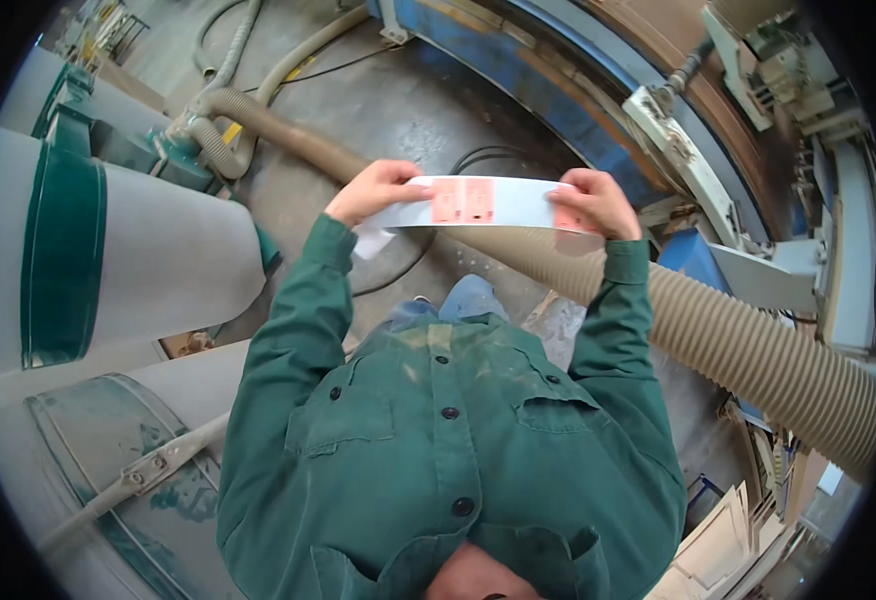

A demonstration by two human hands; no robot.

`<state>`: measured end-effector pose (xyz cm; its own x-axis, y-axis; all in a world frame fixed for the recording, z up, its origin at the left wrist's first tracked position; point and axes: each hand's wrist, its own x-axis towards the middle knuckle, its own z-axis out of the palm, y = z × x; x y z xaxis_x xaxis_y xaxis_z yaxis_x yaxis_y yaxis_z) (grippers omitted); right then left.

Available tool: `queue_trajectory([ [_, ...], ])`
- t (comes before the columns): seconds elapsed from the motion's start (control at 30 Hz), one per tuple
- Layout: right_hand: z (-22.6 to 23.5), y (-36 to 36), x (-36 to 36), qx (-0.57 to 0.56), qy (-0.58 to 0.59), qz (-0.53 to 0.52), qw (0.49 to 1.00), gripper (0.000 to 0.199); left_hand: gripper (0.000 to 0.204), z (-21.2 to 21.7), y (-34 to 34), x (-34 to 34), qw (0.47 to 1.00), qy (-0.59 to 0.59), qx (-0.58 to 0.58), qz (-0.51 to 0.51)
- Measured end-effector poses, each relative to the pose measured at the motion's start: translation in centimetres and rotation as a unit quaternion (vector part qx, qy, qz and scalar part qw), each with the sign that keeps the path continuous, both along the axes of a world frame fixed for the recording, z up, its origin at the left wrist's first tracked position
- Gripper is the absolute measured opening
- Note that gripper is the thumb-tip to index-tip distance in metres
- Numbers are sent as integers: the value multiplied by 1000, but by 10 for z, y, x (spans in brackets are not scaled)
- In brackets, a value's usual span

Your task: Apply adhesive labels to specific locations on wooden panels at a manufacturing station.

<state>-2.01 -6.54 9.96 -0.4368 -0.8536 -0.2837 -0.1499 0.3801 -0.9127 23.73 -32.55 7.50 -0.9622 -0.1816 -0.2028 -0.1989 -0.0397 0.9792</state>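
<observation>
A long white strip of paper with pinkish-orange labels [463, 201] is stretched out between my two hands, in front of my body. My left hand [376, 192] pinches it near its left end, thumb on top. Some loose white paper hangs below that hand. At the other end, my right hand [601, 204] grips the strip with thumb and fingers, partly over another pink label. The strip bows slightly and is held above the floor and a ribbed hose.
A thick beige ribbed hose [758, 350] crosses the floor beyond my legs. Pale filter bags with green bands [63, 260] stand at left. A blue machine frame [518, 85] runs along the far side. Thin boards [723, 540] lean at lower right. A black cable [398, 278] lies on the floor.
</observation>
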Motion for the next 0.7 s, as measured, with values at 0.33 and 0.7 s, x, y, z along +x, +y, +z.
queue_trajectory([
  [0.33, -33, -65, -69, -33, -76, -55, 995, 17, 20, -21, -83, -91, 995, -52, 75, -33],
  [0.7, -43, -156, -197, -53, -68, -99, 991, 16, 19, -20, -203, -259, 991, -102, 32, -76],
])
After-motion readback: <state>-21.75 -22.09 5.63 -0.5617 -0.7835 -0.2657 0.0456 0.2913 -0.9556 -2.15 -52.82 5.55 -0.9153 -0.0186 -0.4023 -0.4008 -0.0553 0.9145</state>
